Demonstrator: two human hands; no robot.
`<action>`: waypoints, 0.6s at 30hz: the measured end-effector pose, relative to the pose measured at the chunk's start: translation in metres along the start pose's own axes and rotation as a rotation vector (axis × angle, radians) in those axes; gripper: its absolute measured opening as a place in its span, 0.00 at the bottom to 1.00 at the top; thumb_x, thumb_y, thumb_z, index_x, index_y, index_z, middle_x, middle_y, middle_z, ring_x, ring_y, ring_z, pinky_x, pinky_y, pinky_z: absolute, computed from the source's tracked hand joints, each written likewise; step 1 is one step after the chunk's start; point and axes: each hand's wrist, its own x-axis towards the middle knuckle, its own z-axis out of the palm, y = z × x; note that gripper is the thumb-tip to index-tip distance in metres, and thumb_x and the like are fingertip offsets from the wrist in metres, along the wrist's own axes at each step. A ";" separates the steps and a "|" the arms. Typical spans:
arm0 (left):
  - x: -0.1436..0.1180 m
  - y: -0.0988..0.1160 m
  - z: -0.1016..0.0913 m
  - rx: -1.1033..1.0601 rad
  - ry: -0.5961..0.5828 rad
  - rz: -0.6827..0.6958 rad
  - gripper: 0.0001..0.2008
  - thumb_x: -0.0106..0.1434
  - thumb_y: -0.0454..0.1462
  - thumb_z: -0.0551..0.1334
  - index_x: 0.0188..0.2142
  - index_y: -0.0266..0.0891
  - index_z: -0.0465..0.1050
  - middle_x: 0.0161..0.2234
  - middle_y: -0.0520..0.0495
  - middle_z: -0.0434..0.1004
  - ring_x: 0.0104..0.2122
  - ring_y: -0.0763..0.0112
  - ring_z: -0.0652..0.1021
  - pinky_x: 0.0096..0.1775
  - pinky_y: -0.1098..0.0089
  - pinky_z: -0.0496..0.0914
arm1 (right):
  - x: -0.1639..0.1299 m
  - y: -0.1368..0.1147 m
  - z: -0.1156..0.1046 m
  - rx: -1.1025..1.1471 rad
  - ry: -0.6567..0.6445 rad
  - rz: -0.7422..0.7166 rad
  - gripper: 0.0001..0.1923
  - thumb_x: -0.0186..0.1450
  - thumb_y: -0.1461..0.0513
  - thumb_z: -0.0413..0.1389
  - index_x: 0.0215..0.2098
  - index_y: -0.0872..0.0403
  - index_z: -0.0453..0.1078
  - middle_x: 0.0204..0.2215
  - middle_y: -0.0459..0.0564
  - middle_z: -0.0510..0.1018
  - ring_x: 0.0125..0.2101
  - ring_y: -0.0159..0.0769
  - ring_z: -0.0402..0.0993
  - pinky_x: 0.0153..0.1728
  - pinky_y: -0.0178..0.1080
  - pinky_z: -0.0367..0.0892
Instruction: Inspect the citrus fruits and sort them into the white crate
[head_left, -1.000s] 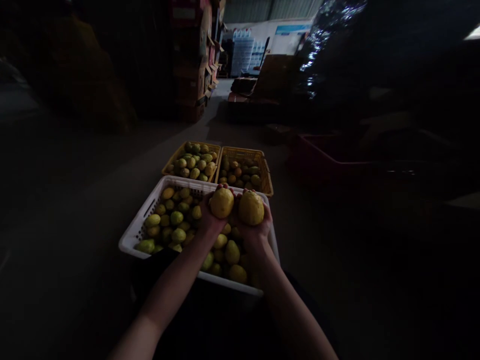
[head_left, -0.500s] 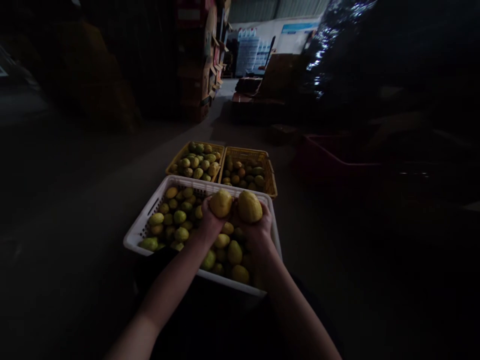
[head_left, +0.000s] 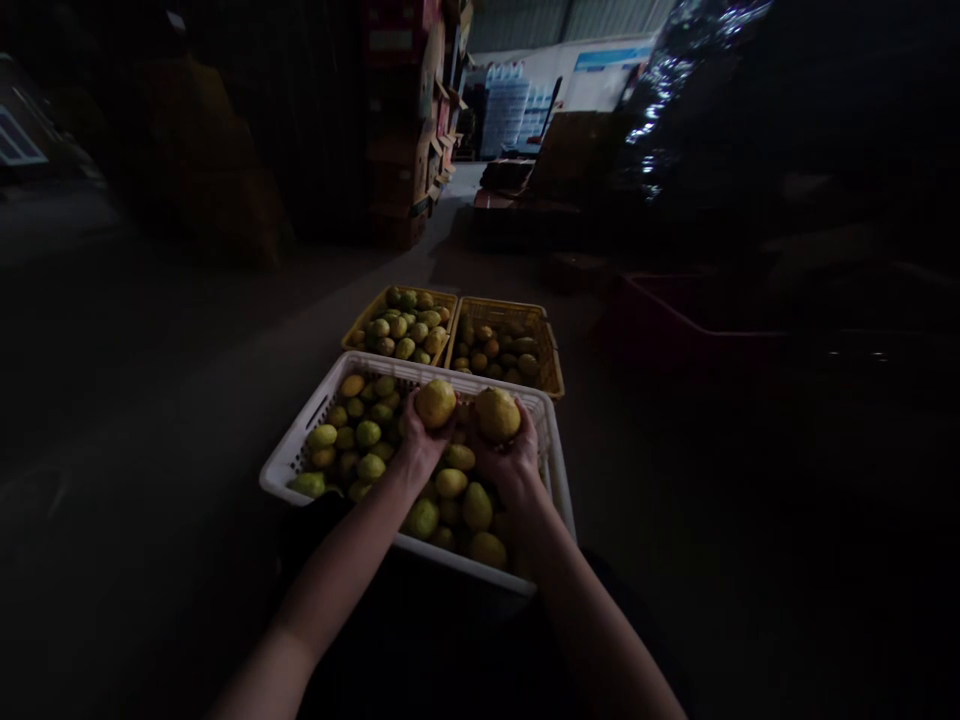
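Observation:
My left hand (head_left: 417,445) grips a round yellow fruit (head_left: 436,403) from below. Close beside it, my right hand (head_left: 507,461) holds a second yellow fruit (head_left: 497,414). Both fruits hover above the far half of a white plastic crate (head_left: 294,455) filled with several yellow and green fruits. The two held fruits are almost touching. Both forearms reach in from the bottom of the view.
Two yellow crates stand side by side just beyond the white one, the left crate (head_left: 358,328) heaped with greenish fruit and the right crate (head_left: 553,370) holding fruit lower down. A dark red bin (head_left: 675,315) sits to the right. Stacked boxes (head_left: 405,130) stand far back on a dim floor.
Both hands have lowered slightly and moved forward with their fruits, keeping them side by side. The view has shifted a little, so the crates sit further right.

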 end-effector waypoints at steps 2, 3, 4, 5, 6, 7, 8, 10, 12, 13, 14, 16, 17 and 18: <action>-0.012 0.001 0.009 -0.036 0.054 0.011 0.14 0.64 0.42 0.54 0.46 0.39 0.71 0.31 0.45 0.78 0.32 0.64 0.81 0.32 0.67 0.77 | -0.010 -0.002 0.009 0.053 0.053 0.032 0.07 0.61 0.55 0.56 0.34 0.48 0.70 0.23 0.45 0.80 0.26 0.36 0.79 0.26 0.36 0.78; -0.018 0.001 0.013 -0.043 0.062 0.015 0.15 0.65 0.42 0.54 0.47 0.40 0.72 0.31 0.45 0.78 0.32 0.64 0.81 0.32 0.68 0.76 | -0.014 -0.003 0.013 0.056 0.049 0.044 0.07 0.61 0.55 0.55 0.33 0.49 0.70 0.23 0.45 0.80 0.25 0.36 0.78 0.24 0.35 0.77; -0.024 0.002 0.017 -0.040 0.052 0.019 0.16 0.65 0.41 0.52 0.48 0.40 0.72 0.31 0.45 0.79 0.32 0.65 0.80 0.32 0.69 0.76 | -0.018 -0.003 0.016 0.051 0.039 0.055 0.08 0.61 0.55 0.54 0.32 0.49 0.71 0.22 0.46 0.80 0.25 0.36 0.78 0.22 0.35 0.75; -0.029 0.003 0.019 -0.028 0.028 0.019 0.17 0.66 0.41 0.51 0.49 0.41 0.72 0.32 0.45 0.79 0.33 0.65 0.80 0.32 0.70 0.75 | -0.021 -0.003 0.018 0.042 0.021 0.067 0.08 0.61 0.55 0.53 0.32 0.50 0.71 0.22 0.46 0.80 0.24 0.36 0.78 0.20 0.34 0.74; -0.034 0.003 0.021 -0.009 0.006 0.013 0.18 0.66 0.41 0.50 0.50 0.41 0.72 0.33 0.45 0.79 0.33 0.65 0.80 0.32 0.70 0.74 | -0.024 -0.003 0.019 0.028 0.000 0.080 0.08 0.61 0.56 0.53 0.31 0.50 0.71 0.22 0.47 0.80 0.23 0.37 0.77 0.18 0.34 0.72; -0.037 0.004 0.022 0.015 -0.011 0.000 0.19 0.66 0.41 0.50 0.51 0.41 0.72 0.33 0.44 0.79 0.33 0.65 0.80 0.31 0.70 0.74 | -0.026 -0.003 0.020 0.014 -0.024 0.091 0.08 0.60 0.57 0.52 0.31 0.51 0.71 0.22 0.47 0.80 0.23 0.36 0.77 0.16 0.34 0.70; -0.039 0.004 0.022 0.044 -0.026 -0.015 0.19 0.66 0.42 0.50 0.51 0.40 0.72 0.33 0.44 0.79 0.32 0.64 0.80 0.31 0.69 0.73 | -0.028 -0.003 0.020 -0.003 -0.052 0.100 0.08 0.60 0.58 0.52 0.30 0.52 0.71 0.22 0.47 0.80 0.22 0.36 0.76 0.16 0.34 0.69; -0.042 0.005 0.021 0.108 -0.052 -0.042 0.18 0.65 0.42 0.52 0.48 0.39 0.73 0.31 0.44 0.79 0.29 0.64 0.78 0.30 0.68 0.73 | -0.030 -0.003 0.020 -0.045 -0.121 0.116 0.07 0.59 0.59 0.53 0.29 0.52 0.71 0.22 0.47 0.80 0.21 0.36 0.76 0.16 0.34 0.69; -0.043 0.007 0.021 0.161 -0.083 -0.062 0.15 0.64 0.41 0.53 0.44 0.38 0.74 0.29 0.45 0.78 0.26 0.65 0.77 0.29 0.67 0.72 | -0.031 -0.003 0.018 -0.089 -0.187 0.129 0.06 0.58 0.59 0.54 0.28 0.53 0.70 0.21 0.47 0.79 0.20 0.36 0.76 0.18 0.36 0.71; -0.044 0.007 0.021 0.176 -0.094 -0.065 0.14 0.64 0.41 0.54 0.41 0.38 0.74 0.28 0.45 0.77 0.25 0.65 0.76 0.28 0.67 0.72 | -0.032 -0.003 0.017 -0.109 -0.207 0.134 0.06 0.58 0.59 0.55 0.27 0.53 0.70 0.21 0.47 0.79 0.20 0.36 0.76 0.19 0.36 0.72; -0.044 0.008 0.021 0.185 -0.098 -0.069 0.12 0.63 0.41 0.54 0.39 0.38 0.74 0.26 0.45 0.77 0.24 0.66 0.76 0.28 0.67 0.72 | -0.032 -0.004 0.017 -0.124 -0.221 0.137 0.06 0.58 0.58 0.56 0.26 0.53 0.69 0.21 0.47 0.79 0.20 0.36 0.76 0.20 0.36 0.73; -0.046 0.009 0.023 0.189 -0.099 -0.092 0.11 0.62 0.40 0.55 0.35 0.38 0.73 0.24 0.46 0.75 0.23 0.67 0.75 0.27 0.67 0.73 | -0.032 -0.004 0.016 -0.139 -0.235 0.124 0.06 0.58 0.58 0.56 0.26 0.53 0.69 0.21 0.47 0.78 0.21 0.35 0.76 0.22 0.36 0.75; -0.047 0.010 0.024 0.186 -0.100 -0.108 0.10 0.62 0.40 0.55 0.33 0.38 0.73 0.23 0.47 0.74 0.22 0.67 0.75 0.27 0.67 0.73 | -0.032 -0.004 0.015 -0.147 -0.243 0.116 0.07 0.59 0.59 0.56 0.26 0.53 0.69 0.20 0.47 0.78 0.21 0.35 0.77 0.23 0.36 0.75; -0.048 0.011 0.026 0.181 -0.099 -0.122 0.10 0.62 0.39 0.55 0.31 0.38 0.72 0.22 0.47 0.74 0.21 0.68 0.75 0.26 0.68 0.73 | -0.032 -0.004 0.015 -0.154 -0.253 0.109 0.07 0.59 0.59 0.55 0.26 0.53 0.69 0.20 0.47 0.78 0.21 0.35 0.77 0.22 0.35 0.75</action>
